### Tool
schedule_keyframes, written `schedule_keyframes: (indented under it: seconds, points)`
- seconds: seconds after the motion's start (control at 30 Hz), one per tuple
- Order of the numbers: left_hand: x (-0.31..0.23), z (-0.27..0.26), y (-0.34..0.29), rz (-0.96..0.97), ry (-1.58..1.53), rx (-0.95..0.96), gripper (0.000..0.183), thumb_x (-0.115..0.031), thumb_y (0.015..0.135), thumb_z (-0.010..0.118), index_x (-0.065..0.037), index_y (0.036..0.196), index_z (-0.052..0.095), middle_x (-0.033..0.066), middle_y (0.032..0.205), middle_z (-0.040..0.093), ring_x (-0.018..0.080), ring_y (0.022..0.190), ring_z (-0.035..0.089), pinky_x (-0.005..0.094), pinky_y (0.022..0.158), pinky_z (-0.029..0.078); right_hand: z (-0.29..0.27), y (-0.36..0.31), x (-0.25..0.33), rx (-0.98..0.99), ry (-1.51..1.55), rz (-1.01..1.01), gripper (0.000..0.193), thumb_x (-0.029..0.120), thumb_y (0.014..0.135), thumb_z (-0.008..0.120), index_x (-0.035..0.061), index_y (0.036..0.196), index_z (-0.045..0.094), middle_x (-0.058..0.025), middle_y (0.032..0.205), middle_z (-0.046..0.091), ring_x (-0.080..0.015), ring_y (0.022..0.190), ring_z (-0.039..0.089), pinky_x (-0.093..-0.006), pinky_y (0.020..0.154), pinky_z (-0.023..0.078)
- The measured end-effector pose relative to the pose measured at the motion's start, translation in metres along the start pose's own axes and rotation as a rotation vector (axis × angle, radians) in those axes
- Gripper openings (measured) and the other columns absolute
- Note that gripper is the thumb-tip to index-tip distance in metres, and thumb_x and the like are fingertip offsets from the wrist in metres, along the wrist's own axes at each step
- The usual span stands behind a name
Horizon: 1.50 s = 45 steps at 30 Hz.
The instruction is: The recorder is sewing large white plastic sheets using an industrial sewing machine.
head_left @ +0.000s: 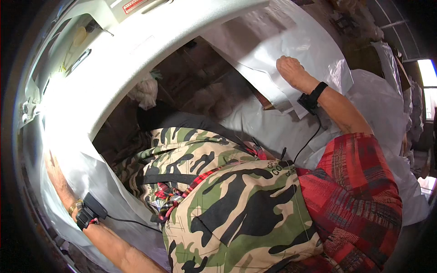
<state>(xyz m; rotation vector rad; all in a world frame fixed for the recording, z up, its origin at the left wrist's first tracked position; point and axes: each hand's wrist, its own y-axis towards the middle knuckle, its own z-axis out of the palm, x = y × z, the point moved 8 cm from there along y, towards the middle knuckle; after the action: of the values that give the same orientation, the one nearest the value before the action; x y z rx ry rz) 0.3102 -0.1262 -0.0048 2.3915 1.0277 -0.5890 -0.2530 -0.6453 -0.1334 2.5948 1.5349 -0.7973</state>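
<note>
A: Where is the white sheeting (pixel 318 52)?

B: It lies under and around the right hand (pixel 292 72), and some white sheeting lies also beside the left hand (pixel 55 173). I cannot tell if both parts are one piece.

A: In what state is each hand?

B: The right one has its fingers bent inward over the sheeting. Whether they pinch it or only rest on it, I cannot tell. The left one is partly lost in strong brightness, so I cannot say whether its fingers grasp something.

A: Why are the hands so far apart, in your opinion?

B: The white machine arm (pixel 154 50) stands between them, like a bridge. I suppose the left reaches around its near side to attend to the sheeting there, while the right perhaps steadies the wide, slippery part on the other side.

A: And what is closer to the body?

B: Below and between the hands is the camouflage apron (pixel 246 204). Behind the right hand, toward the elbow, comes the red plaid sleeve (pixel 359 191). It ends high on the forearm, which probably leaves the wrist free. A black device (pixel 308 103) is strapped on the right wrist, and another black device (pixel 94 207) on the left.
</note>
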Motion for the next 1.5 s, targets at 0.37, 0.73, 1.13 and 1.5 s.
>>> schedule_keyframes:
  seconds: [0.37,0.73,1.13,1.5]
  points:
    - [-0.001,0.0,-0.007,-0.025,-0.053,-0.006,0.047,-0.023,0.104,0.043,0.004,0.142,0.044,0.0168,0.147,0.045,0.0249,0.135,0.042,0.0345,0.114,0.028,0.003,0.001,-0.07,-0.118,0.421,0.148,0.01,0.01,0.082,0.055,0.0009,0.08,0.058,-0.0168,0.079,0.064,-0.0317,0.076,0.064,-0.0416,0.068,0.05]
    - [-0.01,0.0,-0.011,-0.016,-0.124,-0.079,0.048,-0.025,0.103,0.045,0.004,0.141,0.045,0.0166,0.146,0.046,0.026,0.134,0.043,0.0349,0.114,0.028,-0.025,0.0,-0.091,0.111,0.963,0.064,0.024,0.022,0.094,0.052,0.009,0.074,0.052,0.0042,0.071,0.048,-0.008,0.069,0.047,-0.0284,0.064,0.043]
    - [0.029,0.0,0.012,0.052,0.076,-0.103,0.049,-0.027,0.102,0.047,0.001,0.142,0.045,0.0181,0.145,0.046,0.0294,0.134,0.043,0.0364,0.113,0.03,-0.09,-0.049,-0.232,-0.752,1.643,0.259,0.021,0.022,0.096,0.054,0.0037,0.085,0.056,0.0016,0.085,0.054,-0.012,0.081,0.053,-0.0285,0.075,0.047]
    - [0.035,0.0,0.014,0.056,0.064,-0.117,0.049,-0.027,0.101,0.051,0.001,0.141,0.046,0.0196,0.145,0.048,0.0309,0.134,0.045,0.0361,0.111,0.032,-0.132,-0.1,-0.364,-0.678,1.138,0.507,0.035,0.034,0.097,0.053,0.0006,0.105,0.061,-0.0057,0.093,0.061,-0.0172,0.088,0.06,-0.0331,0.078,0.05]
